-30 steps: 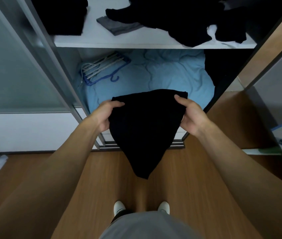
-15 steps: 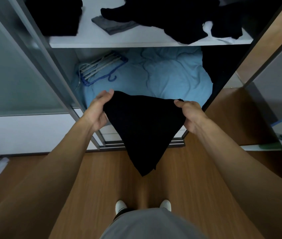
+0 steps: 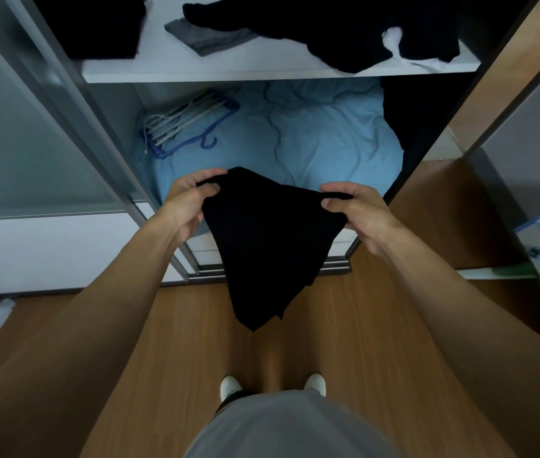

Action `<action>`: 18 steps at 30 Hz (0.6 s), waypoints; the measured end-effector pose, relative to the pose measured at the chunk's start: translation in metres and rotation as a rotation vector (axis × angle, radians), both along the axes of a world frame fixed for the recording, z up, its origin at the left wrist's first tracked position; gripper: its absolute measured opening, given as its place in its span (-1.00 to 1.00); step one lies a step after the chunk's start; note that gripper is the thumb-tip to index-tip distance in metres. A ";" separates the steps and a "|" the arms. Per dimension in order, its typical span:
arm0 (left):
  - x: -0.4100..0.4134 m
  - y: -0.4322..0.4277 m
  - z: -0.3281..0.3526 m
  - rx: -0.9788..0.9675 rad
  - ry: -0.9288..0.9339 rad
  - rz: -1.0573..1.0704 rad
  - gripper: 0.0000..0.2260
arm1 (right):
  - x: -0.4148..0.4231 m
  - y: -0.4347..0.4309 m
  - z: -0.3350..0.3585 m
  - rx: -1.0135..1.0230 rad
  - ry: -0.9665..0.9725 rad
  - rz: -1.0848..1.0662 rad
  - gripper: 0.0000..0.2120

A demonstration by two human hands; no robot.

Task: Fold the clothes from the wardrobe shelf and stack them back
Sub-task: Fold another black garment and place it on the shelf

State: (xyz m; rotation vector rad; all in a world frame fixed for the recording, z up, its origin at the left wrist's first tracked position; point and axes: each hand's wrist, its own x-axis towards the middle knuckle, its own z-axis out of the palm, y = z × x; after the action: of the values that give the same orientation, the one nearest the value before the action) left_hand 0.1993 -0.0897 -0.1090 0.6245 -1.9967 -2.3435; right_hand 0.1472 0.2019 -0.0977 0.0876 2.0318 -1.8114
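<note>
The black garment [image 3: 268, 246] hangs at the centre of the view, out in front of the wardrobe and above the wooden floor [image 3: 377, 342], tapering to a point toward 6 o'clock. The left hand [image 3: 189, 200] pinches its upper corner at 10 o'clock of the cloth, fingers curled over the edge. The right hand [image 3: 357, 213] grips the opposite corner at 2 o'clock the same way. It looks partly folded, not yet a tidy rectangle. On the white shelf [image 3: 262, 66] at 12 o'clock, a dark folded stack [image 3: 96, 24] sits toward 11 o'clock with a grey folded piece [image 3: 205, 36] just beside it, so some work seems done. A loose black heap [image 3: 344, 31] with white cloth [image 3: 394, 36] at 1 o'clock awaits folding, so I judge the task well short of finished.
</note>
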 end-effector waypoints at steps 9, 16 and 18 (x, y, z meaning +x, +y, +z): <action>0.003 0.000 0.007 0.073 0.079 0.132 -0.72 | 0.007 -0.005 -0.013 -0.443 -0.151 -0.043 -0.64; 0.012 -0.003 0.003 0.252 0.087 0.209 -0.71 | 0.023 -0.030 -0.016 -0.341 -0.060 0.079 -0.58; 0.015 -0.005 0.001 0.226 0.075 0.209 -0.72 | 0.019 -0.036 -0.009 -0.486 -0.097 0.011 -0.61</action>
State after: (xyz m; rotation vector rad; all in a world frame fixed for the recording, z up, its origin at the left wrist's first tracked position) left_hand 0.2144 -0.0949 -0.1076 0.7017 -1.5644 -2.4410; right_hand 0.1666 0.1655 -0.1065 0.0212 1.4761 -2.1905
